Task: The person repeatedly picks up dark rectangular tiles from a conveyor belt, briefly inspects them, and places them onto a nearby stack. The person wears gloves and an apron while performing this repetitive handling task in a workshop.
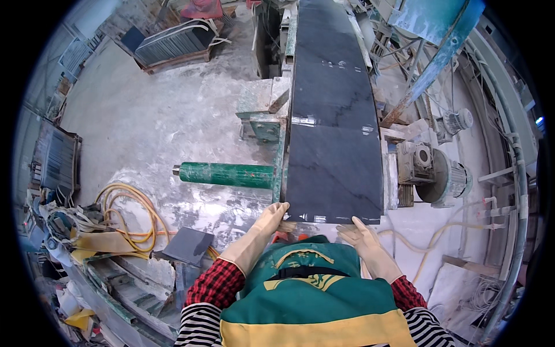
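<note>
A dark grey, polished stone slab point(332, 173) lies along the conveyor in front of me, its near edge at my waist. My left hand point(269, 218), in a cream rubber glove, grips the slab's near left corner, thumb on top and fingers below. Along the same edge, toward the right, my right hand point(363, 236) wears a matching glove. Its thumb rests on the slab's rim, and its fingers reach below the edge, partly hidden. Wet, shiny patches show on the stone. Seams between slabs farther up are hard to make out.
A green roller point(225, 174) juts out left of the conveyor. On the right stand a motor point(445, 178) and a slanting blue beam point(430, 75). Coiled yellow hose point(130, 214) and a dark square tile point(186, 245) lie at left. Slabs stand in a rack point(176, 45) at far left.
</note>
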`<state>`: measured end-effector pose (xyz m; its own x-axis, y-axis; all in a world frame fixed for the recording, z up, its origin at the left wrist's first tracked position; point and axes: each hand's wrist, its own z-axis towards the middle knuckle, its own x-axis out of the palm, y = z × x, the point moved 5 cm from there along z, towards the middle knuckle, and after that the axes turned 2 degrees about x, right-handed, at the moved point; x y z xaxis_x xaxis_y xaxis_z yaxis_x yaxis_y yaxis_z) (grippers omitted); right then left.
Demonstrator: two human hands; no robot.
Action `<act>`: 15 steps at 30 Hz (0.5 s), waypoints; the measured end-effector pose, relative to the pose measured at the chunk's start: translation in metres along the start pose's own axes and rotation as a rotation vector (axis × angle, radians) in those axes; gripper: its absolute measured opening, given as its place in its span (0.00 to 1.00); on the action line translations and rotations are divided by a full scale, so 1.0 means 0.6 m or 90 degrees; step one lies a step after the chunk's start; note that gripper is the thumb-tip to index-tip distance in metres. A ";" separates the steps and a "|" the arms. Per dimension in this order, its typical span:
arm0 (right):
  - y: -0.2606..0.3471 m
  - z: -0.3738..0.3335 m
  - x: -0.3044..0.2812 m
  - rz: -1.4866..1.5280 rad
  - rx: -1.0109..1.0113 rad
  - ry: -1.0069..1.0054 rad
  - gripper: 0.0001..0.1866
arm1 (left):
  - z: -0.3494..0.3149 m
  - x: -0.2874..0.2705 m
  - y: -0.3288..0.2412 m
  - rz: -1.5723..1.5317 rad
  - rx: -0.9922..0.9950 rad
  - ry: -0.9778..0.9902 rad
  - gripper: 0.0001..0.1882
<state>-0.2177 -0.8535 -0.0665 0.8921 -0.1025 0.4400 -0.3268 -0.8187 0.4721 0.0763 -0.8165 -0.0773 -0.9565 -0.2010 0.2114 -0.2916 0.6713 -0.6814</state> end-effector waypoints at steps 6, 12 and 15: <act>0.020 -0.011 0.011 -0.216 -0.171 0.112 0.25 | 0.008 0.004 -0.008 -0.028 -0.014 -0.003 0.20; 0.013 0.000 0.016 -0.045 -0.087 0.016 0.29 | -0.012 -0.003 -0.017 -0.141 -0.053 -0.023 0.23; 0.016 0.002 0.013 -0.088 -0.088 -0.003 0.31 | -0.019 -0.010 -0.011 -0.177 -0.048 0.007 0.23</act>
<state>-0.2133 -0.8631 -0.0593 0.9331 0.0025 0.3597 -0.2402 -0.7399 0.6283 0.0840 -0.8118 -0.0660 -0.8394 -0.3776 0.3909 -0.5415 0.6422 -0.5426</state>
